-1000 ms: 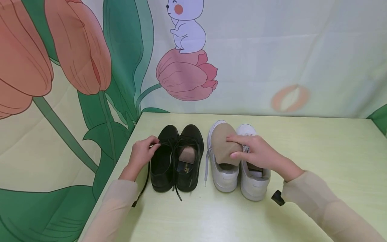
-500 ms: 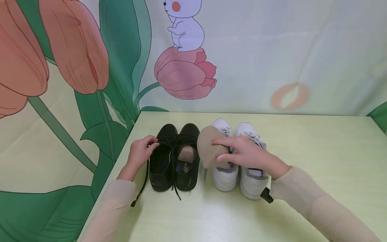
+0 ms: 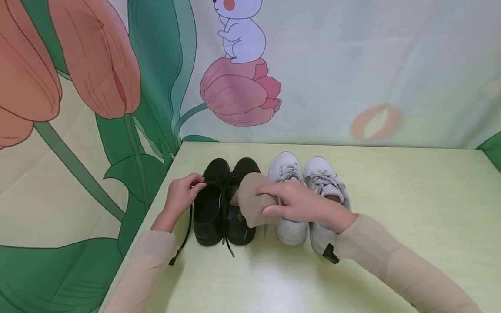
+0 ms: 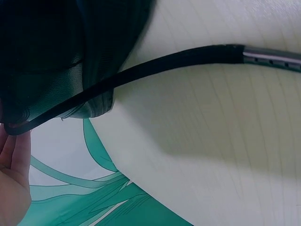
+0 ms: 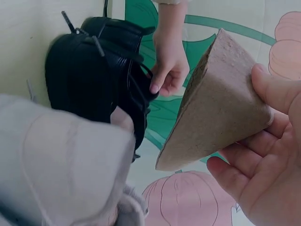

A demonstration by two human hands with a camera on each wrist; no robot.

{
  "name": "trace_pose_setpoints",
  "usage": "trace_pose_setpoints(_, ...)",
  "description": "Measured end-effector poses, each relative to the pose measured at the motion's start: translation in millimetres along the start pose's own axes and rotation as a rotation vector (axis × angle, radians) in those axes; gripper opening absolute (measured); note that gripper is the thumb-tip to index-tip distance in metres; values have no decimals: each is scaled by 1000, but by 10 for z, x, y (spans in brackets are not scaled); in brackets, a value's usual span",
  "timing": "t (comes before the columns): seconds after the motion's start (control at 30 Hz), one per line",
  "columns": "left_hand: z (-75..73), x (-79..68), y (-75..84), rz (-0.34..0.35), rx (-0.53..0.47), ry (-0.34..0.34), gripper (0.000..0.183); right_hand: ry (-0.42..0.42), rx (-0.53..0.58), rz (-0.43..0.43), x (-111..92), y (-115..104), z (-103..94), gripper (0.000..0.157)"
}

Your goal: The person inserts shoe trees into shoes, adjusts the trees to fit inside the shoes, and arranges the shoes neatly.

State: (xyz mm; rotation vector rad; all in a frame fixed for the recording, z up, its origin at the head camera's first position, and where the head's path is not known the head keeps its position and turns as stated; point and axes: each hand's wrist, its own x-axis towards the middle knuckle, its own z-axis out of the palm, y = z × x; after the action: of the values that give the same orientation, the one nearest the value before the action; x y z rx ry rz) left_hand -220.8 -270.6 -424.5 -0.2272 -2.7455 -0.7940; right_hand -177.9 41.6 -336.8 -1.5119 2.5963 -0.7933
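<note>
My left hand (image 3: 181, 196) pinches the black shoelace (image 4: 155, 69) beside the opening of the left black shoe (image 3: 206, 219). The lace's loose end runs back toward the wrist. My right hand (image 3: 299, 203) grips a brown moulded cardboard shoe insert (image 3: 250, 198) between thumb and fingers. In the right wrist view the insert (image 5: 211, 101) looks wedge-shaped, its hollow edge facing the shoes. It is held over the right black shoe (image 3: 244, 165), hiding part of its opening. A beige piece (image 3: 235, 199) shows inside that shoe.
Just right of the black pair stand two white sneakers (image 3: 291, 232) with grey laces, partly under my right hand and forearm. All sit on a pale wooden table (image 3: 422, 195), with a printed tulip backdrop (image 3: 317, 78) behind it.
My right hand has carried the cardboard insert left, from over the left white sneaker to over the right black shoe. The left hand keeps its hold at the left black shoe.
</note>
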Motion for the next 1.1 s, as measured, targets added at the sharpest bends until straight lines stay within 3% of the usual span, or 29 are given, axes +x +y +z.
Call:
trace_pose_setpoints(0.23,25,1,-23,14,8,24,13,-38,7,-26,106,-115,42,40)
trace_pose_setpoints(1.1,-7,-3,-11,9,21,-6,14,-123,51,-11,444,-227,315,41)
